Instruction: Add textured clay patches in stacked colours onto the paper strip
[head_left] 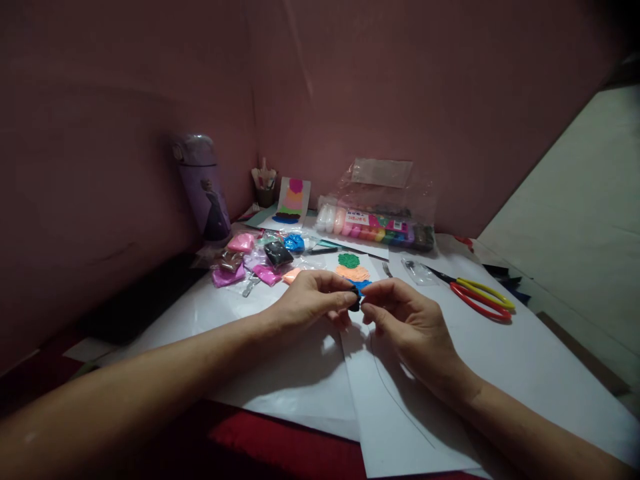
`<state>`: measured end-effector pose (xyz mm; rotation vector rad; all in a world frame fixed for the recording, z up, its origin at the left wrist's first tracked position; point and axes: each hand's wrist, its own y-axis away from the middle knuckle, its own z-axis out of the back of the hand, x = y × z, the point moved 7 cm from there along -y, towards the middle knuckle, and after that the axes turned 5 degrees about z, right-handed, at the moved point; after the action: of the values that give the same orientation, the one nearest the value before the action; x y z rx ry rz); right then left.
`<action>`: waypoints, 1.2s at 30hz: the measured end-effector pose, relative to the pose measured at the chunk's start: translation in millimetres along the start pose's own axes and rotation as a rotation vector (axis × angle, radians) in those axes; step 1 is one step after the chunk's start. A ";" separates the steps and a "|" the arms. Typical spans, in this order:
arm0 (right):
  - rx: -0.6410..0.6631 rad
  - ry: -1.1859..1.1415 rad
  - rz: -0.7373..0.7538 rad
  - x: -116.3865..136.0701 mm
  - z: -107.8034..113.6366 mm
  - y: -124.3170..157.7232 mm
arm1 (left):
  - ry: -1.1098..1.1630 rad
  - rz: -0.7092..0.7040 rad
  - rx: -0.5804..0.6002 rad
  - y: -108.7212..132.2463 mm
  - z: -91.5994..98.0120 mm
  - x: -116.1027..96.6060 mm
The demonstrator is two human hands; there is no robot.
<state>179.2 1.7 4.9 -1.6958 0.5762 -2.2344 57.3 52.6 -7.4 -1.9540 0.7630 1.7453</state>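
left forearm (150,387): angled inward
left hand (309,297): black lump (355,301) pinched in grip, seemingly for steadiness
right hand (407,317): grip narrow; contents cannot be told

Two bare forearms (175,373), bare wrists (473,392)

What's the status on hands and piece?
Left hand pinching black lump. Right hand at its edge, contact unclear. Lump above white paper. Scissors off right, out of the way.
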 end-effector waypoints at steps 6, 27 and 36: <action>0.033 0.074 -0.064 -6.1 -1.2 0.6 | 0.153 0.016 -0.038 -1.4 7.2 4.3; 0.066 0.004 -0.046 -4.2 -5.9 1.1 | 0.010 0.011 -0.012 1.0 1.3 -0.4; 0.097 -0.189 -0.211 -7.5 -11.4 -3.0 | -0.083 -0.126 -0.111 -0.3 2.7 -6.2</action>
<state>170.3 9.3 -2.7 -1.9684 0.2503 -2.1636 55.0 55.4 -1.7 -1.9418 0.5136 1.8146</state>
